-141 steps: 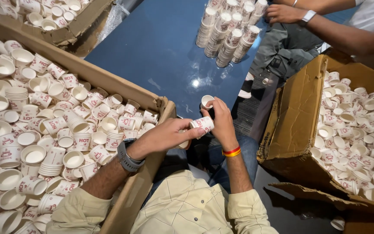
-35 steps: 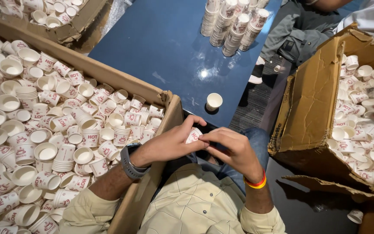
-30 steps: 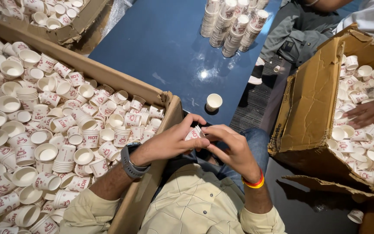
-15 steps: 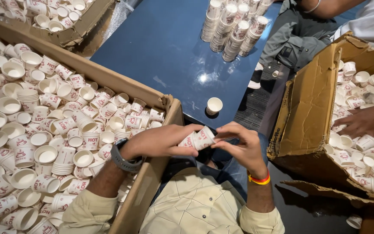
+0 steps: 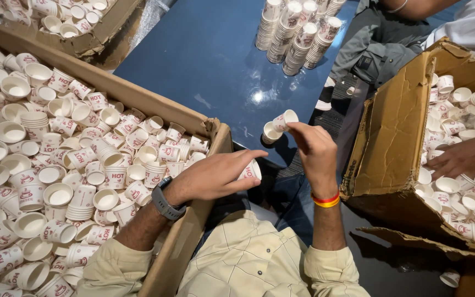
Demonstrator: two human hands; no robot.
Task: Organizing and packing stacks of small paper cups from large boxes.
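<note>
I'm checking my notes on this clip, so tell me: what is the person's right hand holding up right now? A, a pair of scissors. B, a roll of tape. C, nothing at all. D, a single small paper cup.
D: the right hand pinches one small paper cup by its rim above the blue table, while the left hand holds another cup.

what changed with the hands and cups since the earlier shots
Half a second ago both hands held one short stack of cups between them. Now the right hand has lifted away with a single cup, toward the lone cup on the blue table. The left hand keeps the rest of the stack. The boxes of loose cups and the tall stacks stayed put.
</note>
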